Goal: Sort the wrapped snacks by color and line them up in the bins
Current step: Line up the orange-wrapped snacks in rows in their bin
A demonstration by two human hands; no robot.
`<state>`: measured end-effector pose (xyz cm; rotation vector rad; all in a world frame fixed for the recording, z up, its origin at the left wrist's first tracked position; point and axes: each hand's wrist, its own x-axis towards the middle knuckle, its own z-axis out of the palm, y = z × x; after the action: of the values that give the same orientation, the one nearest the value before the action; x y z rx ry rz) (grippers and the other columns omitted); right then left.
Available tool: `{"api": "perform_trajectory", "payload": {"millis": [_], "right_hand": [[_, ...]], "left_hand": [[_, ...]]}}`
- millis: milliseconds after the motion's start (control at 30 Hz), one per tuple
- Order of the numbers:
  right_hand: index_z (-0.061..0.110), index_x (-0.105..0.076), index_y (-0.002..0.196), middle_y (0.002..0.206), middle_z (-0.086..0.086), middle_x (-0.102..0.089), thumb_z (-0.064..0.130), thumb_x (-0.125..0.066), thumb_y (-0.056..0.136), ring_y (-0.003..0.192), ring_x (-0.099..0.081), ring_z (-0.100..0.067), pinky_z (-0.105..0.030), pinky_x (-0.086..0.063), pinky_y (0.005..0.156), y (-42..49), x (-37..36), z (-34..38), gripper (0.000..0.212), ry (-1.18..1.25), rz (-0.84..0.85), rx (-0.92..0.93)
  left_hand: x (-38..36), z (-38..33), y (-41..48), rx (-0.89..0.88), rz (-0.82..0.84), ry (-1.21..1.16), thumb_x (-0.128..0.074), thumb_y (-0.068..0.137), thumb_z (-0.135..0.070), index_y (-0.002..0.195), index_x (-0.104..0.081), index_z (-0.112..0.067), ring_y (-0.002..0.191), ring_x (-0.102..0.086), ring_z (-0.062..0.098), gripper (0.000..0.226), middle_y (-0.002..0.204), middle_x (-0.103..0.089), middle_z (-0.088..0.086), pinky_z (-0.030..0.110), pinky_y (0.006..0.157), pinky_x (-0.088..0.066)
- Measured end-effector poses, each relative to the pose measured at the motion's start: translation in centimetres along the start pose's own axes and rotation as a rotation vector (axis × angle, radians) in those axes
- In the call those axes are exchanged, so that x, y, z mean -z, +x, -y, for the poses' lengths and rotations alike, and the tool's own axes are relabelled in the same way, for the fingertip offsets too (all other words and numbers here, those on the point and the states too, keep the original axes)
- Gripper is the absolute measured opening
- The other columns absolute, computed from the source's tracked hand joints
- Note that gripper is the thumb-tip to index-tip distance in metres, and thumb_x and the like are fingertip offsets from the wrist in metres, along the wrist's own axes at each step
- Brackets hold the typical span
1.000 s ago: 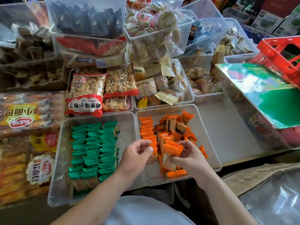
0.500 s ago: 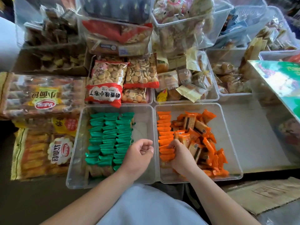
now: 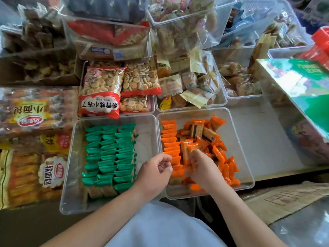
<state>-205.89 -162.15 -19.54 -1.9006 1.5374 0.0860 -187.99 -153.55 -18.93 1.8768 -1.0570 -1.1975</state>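
Orange wrapped snacks (image 3: 201, 134) are lying heaped in the clear bin (image 3: 236, 143) at 4 o'clock. The right hand (image 3: 203, 168) is reaching among them, its grip too blurred to tell; the left hand (image 3: 154, 170) is hovering curled and empty. They are probably light, slick and brittle, so pinching mid-body suits.

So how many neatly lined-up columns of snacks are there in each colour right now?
Green columns: 3
Orange column: 1
Total: 4 columns; the other orange snacks lie in a loose pile.
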Motion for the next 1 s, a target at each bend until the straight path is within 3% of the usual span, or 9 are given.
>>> {"api": "perform_trajectory", "payload": {"millis": [200,300,367,467,567,667,733,867,1000], "right_hand": [[0.033,-0.062,0.09,0.081,0.017,-0.065,0.048,-0.072,0.09,0.084,-0.064,-0.013,-0.038,-0.057,0.073,-2.6,3.5,-5.1,0.018,0.106,-0.244,-0.174],[0.034,-0.067,0.092,0.082,0.018,-0.066,0.046,-0.073,0.09,0.085,-0.066,-0.012,-0.038,-0.058,0.076,-3.5,4.0,-6.5,0.014,0.199,-0.245,-0.218],[0.037,-0.066,0.101,0.088,0.015,-0.067,0.046,-0.073,0.091,0.085,-0.066,-0.008,-0.032,-0.057,0.072,-3.7,4.5,-6.7,0.016,0.312,-0.253,-0.228],[0.042,-0.059,0.112,0.094,0.015,-0.068,0.051,-0.071,0.092,0.085,-0.066,-0.003,-0.029,-0.059,0.072,-3.9,5.4,-6.2,0.025,0.434,-0.264,-0.243],[0.039,-0.066,0.107,0.092,0.014,-0.071,0.051,-0.07,0.092,0.084,-0.068,-0.004,-0.03,-0.059,0.073,-4.1,5.8,-6.3,0.02,0.474,-0.269,-0.251],[0.036,-0.069,0.104,0.089,0.011,-0.074,0.047,-0.073,0.092,0.084,-0.071,-0.006,-0.03,-0.059,0.075,-4.2,5.9,-6.7,0.017,0.569,-0.298,-0.274],[0.037,-0.067,0.109,0.09,0.007,-0.076,0.044,-0.074,0.092,0.083,-0.073,-0.008,-0.035,-0.063,0.079,-4.3,6.0,-6.6,0.019,0.716,-0.296,-0.292],[0.036,-0.067,0.109,0.094,0.005,-0.077,0.041,-0.073,0.094,0.084,-0.076,-0.01,-0.043,-0.065,0.082,-4.5,6.4,-6.5,0.016,0.855,-0.307,-0.311],[0.038,-0.066,0.117,0.113,0.012,-0.07,0.036,-0.07,0.098,0.103,-0.069,-0.009,-0.041,-0.064,0.088,-4.2,7.3,-5.7,0.02,0.861,-0.321,-0.291]], "left_hand": [[-4.3,-1.9,0.2,0.061,0.353,0.281,-0.067,0.099,-0.031,0.125,-0.067,-0.031,0.102,-0.063,0.003,0.026,0.112,-0.066,-0.015,0.021,0.085,-0.051],[-6.7,-3.2,1.7,0.007,0.27,0.294,-0.066,0.1,-0.026,0.121,-0.067,-0.028,0.101,-0.063,0.005,0.021,0.115,-0.062,-0.01,0.018,0.077,-0.049],[-8.1,-4.2,3.9,-0.055,0.194,0.336,-0.066,0.098,-0.023,0.118,-0.067,-0.026,0.104,-0.064,0.011,0.02,0.119,-0.062,-0.006,0.024,0.082,-0.055],[-10.0,-4.9,6.8,-0.006,0.295,0.559,-0.068,0.094,-0.036,0.125,-0.06,-0.023,0.108,-0.064,0.024,0.034,0.119,-0.065,0.001,0.037,0.091,-0.056],[-12.2,-4.6,7.5,0.12,0.36,0.643,-0.072,0.089,-0.052,0.133,-0.051,-0.022,0.113,-0.064,0.029,0.057,0.126,-0.064,0.005,0.044,0.096,-0.056],[-13.8,-4.0,7.3,0.106,0.315,0.772,-0.076,0.083,-0.058,0.145,-0.041,-0.02,0.125,-0.061,0.033,0.081,0.139,-0.059,0.007,0.044,0.099,-0.055],[-14.1,-4.1,7.1,0.068,0.303,0.828,-0.077,0.082,-0.055,0.143,-0.039,-0.021,0.124,-0.062,0.033,0.08,0.138,-0.059,0.006,0.043,0.097,-0.055],[-12.3,-5.4,6.9,0.033,0.297,0.609,-0.069,0.086,-0.04,0.115,-0.048,-0.024,0.101,-0.066,0.026,0.039,0.109,-0.064,0.0,0.04,0.084,-0.057],[-8.4,-6.9,5.7,0.101,0.365,0.033,-0.074,0.092,-0.025,0.108,-0.063,-0.026,0.093,-0.072,0.021,0.019,0.104,-0.071,0.001,0.042,0.076,-0.065]]}}
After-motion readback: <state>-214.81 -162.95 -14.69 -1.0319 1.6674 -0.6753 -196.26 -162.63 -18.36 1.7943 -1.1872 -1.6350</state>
